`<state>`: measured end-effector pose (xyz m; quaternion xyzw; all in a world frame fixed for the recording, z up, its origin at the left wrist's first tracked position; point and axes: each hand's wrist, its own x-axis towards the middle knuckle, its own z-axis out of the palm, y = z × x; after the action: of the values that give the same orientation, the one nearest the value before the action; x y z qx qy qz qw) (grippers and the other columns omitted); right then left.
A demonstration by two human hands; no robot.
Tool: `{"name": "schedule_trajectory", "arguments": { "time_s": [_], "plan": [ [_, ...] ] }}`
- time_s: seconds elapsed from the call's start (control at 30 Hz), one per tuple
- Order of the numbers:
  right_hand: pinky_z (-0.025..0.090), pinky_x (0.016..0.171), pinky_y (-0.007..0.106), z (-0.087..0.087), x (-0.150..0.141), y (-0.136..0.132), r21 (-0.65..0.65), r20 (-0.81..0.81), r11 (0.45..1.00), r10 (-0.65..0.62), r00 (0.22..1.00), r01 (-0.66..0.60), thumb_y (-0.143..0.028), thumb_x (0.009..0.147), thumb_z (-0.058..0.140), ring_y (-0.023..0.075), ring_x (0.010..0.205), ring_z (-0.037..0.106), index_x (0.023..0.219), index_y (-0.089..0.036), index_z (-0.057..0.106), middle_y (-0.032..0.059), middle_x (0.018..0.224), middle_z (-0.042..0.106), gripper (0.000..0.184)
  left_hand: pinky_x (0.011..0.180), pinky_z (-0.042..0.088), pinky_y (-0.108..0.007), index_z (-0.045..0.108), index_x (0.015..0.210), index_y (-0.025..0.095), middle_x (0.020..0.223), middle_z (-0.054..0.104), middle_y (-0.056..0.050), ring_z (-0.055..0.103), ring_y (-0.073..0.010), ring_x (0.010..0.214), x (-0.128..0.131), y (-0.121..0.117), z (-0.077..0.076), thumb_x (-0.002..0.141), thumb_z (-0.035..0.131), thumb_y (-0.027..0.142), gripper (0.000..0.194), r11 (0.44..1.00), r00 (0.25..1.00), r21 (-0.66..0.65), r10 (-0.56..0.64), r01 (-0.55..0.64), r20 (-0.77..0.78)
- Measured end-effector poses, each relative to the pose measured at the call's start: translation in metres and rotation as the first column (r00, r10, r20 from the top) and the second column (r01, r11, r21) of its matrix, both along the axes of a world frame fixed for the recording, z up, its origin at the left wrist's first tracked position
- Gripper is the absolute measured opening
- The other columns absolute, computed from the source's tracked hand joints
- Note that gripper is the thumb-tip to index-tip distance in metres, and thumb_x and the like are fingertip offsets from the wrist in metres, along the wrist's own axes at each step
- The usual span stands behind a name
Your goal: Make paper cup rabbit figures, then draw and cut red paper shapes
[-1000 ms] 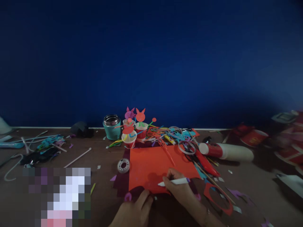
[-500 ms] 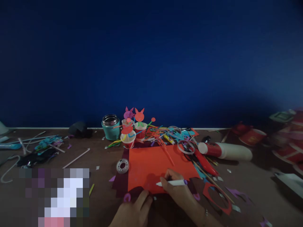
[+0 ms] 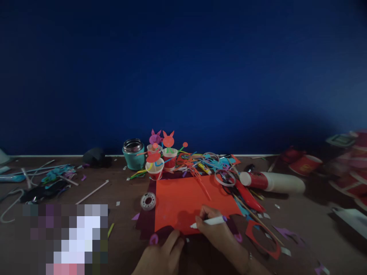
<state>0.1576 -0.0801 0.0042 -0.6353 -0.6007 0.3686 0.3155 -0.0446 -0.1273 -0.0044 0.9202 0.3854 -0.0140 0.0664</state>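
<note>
My right hand (image 3: 210, 223) grips a white marker (image 3: 213, 220) with a purple end, its tip low over the sheet of red-orange paper (image 3: 177, 198). The sheet lies flat on a dark purple sheet (image 3: 146, 221). My left hand (image 3: 164, 252) rests at the red sheet's lower edge with its fingers stretched out and the tips touching the paper. A small purple paper ring (image 3: 154, 239) is beside it, and another purple piece (image 3: 237, 238) lies near my right wrist. A roll of tape (image 3: 148, 201) sits at the sheet's left edge.
Paper cups (image 3: 155, 168) with animal-shaped cutouts stand behind the sheet, by a turquoise container (image 3: 133, 154). Scraps and sticks (image 3: 206, 164) pile up behind. On the right lie red-handled scissors (image 3: 249, 196), a white bottle (image 3: 272, 182) and a cut red-orange frame (image 3: 263, 240).
The marker's tip has shifted slightly right and down over the red sheet, and the marker tilts a little more. My left hand stays in place.
</note>
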Motion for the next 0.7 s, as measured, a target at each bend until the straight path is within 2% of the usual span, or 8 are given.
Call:
{"name": "schedule_trajectory", "arguments": {
  "time_s": [0.13, 0.33, 0.57, 0.7],
  "plan": [
    [0.025, 0.042, 0.02, 0.0007, -0.0007, 0.0006, -0.002, -0.024, 0.999, -0.039, 0.999, 0.039, -0.028, 0.067, 0.046, 0.0086, 0.045, 0.032, 0.054, -0.022, 0.034, -0.0084, 0.046, 0.031, 0.019, 0.081, 0.052, -0.04, 0.043, 0.131, 0.019, 0.126, 0.055, -0.014, 0.062, -0.0219, 0.096, 0.0011, -0.0002, 0.0038, 0.088, 0.041, 0.016, 0.043, 1.0, 1.0, -0.013, 0.019, -0.019, -0.009],
    [0.025, 0.043, 0.021, 0.0045, -0.0017, -0.0005, -0.029, -0.04, 0.999, -0.033, 0.999, 0.032, -0.029, 0.068, 0.048, 0.0085, 0.045, 0.032, 0.055, -0.022, 0.035, -0.0091, 0.046, 0.029, 0.02, 0.081, 0.053, -0.04, 0.043, 0.131, 0.021, 0.127, 0.055, -0.013, 0.064, -0.0211, 0.091, 0.0021, -0.0006, 0.0062, 0.089, 0.042, 0.02, 0.041, 1.0, 0.999, 0.0, 0.028, -0.028, -0.036],
    [0.025, 0.044, 0.02, 0.0058, -0.001, -0.0017, -0.009, -0.037, 1.0, -0.024, 0.999, 0.024, -0.028, 0.071, 0.047, 0.0082, 0.048, 0.031, 0.056, -0.022, 0.033, -0.0088, 0.049, 0.03, 0.021, 0.082, 0.052, -0.04, 0.042, 0.132, 0.02, 0.129, 0.053, -0.013, 0.063, -0.0225, 0.095, 0.0015, 0.0003, 0.0027, 0.089, 0.041, 0.02, 0.043, 1.0, 0.999, -0.016, 0.023, -0.024, -0.039],
    [0.025, 0.044, 0.02, 0.0067, -0.0014, -0.0021, 0.021, -0.057, 1.0, -0.022, 0.998, 0.023, -0.027, 0.07, 0.048, 0.0083, 0.048, 0.031, 0.055, -0.022, 0.033, -0.0089, 0.049, 0.028, 0.021, 0.08, 0.053, -0.041, 0.042, 0.132, 0.02, 0.128, 0.054, -0.013, 0.065, -0.0211, 0.089, 0.0004, -0.0003, 0.0013, 0.088, 0.041, 0.018, 0.044, 1.0, 0.999, 0.0, 0.024, -0.024, -0.035]
  ]
}}
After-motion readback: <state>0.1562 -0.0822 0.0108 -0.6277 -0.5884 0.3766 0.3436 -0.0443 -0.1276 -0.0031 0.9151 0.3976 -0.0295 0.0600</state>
